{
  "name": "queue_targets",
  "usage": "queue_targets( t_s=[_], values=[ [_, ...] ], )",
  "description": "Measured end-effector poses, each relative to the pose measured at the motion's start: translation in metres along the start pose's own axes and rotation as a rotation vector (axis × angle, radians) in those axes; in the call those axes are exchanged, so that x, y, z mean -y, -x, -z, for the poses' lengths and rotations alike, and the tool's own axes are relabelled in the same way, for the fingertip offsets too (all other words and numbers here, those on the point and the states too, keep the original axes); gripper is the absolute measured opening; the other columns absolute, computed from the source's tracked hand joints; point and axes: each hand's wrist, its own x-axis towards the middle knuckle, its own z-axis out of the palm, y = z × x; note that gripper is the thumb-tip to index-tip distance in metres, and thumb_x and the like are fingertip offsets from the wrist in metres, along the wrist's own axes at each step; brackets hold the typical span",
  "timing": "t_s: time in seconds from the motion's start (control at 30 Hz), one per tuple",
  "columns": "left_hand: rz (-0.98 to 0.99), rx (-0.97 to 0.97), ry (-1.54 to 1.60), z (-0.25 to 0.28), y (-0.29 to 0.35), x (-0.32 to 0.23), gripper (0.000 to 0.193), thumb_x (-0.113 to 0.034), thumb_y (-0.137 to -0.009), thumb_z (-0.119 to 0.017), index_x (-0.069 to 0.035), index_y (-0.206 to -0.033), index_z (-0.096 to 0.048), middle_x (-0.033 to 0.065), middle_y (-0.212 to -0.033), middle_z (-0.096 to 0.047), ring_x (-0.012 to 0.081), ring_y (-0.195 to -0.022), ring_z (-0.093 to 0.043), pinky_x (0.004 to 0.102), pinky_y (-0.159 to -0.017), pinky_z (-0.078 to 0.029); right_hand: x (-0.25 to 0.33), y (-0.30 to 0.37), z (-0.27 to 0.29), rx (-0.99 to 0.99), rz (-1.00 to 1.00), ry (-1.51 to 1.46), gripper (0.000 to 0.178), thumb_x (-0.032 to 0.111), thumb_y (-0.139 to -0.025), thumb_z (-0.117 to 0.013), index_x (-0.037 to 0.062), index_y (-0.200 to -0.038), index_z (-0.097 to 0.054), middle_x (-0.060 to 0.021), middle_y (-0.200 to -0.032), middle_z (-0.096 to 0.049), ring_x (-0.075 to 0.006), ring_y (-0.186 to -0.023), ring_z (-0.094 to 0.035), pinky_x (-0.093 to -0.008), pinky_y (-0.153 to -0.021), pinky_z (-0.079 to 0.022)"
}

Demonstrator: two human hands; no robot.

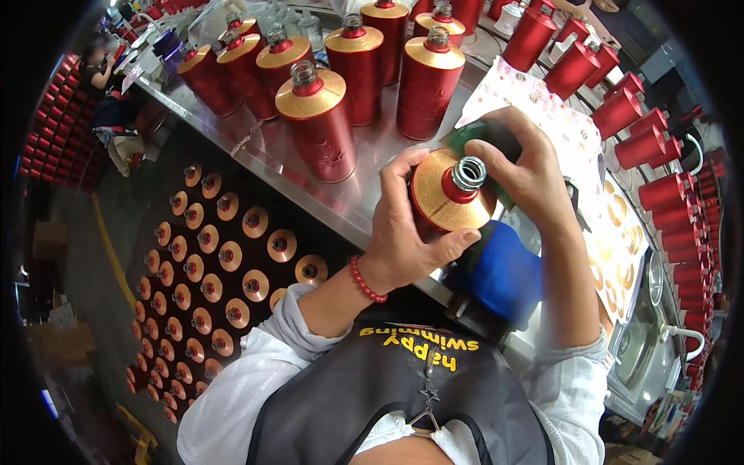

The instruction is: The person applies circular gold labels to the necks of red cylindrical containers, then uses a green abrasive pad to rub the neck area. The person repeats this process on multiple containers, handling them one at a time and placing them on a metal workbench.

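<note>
The left grip (399,236) is clamped on the red bottle (436,188) over the desk (267,155). The right grip (535,167) holds a green pad (494,133). Best keep the bottle still; rub softly.

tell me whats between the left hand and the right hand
In the head view, a red bottle with a gold shoulder is between the left hand, which grips it, and the right hand, which holds a green piece beside it.

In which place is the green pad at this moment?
In the head view, the green pad is right of centre, in the right hand, just beside the red bottle that the left hand grips.
</note>
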Motion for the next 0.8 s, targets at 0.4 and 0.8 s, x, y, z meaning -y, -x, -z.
queue_targets(
  t_s=[0.4, 0.8],
  values=[
    [0.180, 0.149, 0.291, 0.007, -0.006, 0.010, 0.092, -0.036, -0.073, -0.088, 0.001, -0.137, -0.034, 0.0165, -0.131, -0.052, 0.0210, -0.120, -0.055, 0.0358, -0.104, -0.045, 0.007, -0.022, 0.003, 0.131, -0.031, -0.030, 0.029, 0.017, -0.084, -0.077, 0.0027, -0.107, -0.065, -0.0043, -0.095, -0.067, -0.0122, -0.091, -0.062, -0.0296, -0.084, -0.051],
    [0.151, 0.247, 0.074, 0.015, -0.001, 0.004, 0.104, -0.050, -0.079, -0.083, 0.005, -0.147, -0.027, 0.0198, -0.136, -0.048, 0.0269, -0.125, -0.052, 0.0377, -0.108, -0.041, -0.004, -0.014, 0.001, 0.128, -0.090, -0.256, 0.027, 0.018, -0.090, -0.076, 0.0031, -0.109, -0.065, -0.0027, -0.099, -0.068, -0.0104, -0.093, -0.062, -0.0275, -0.086, -0.051]
  ],
)
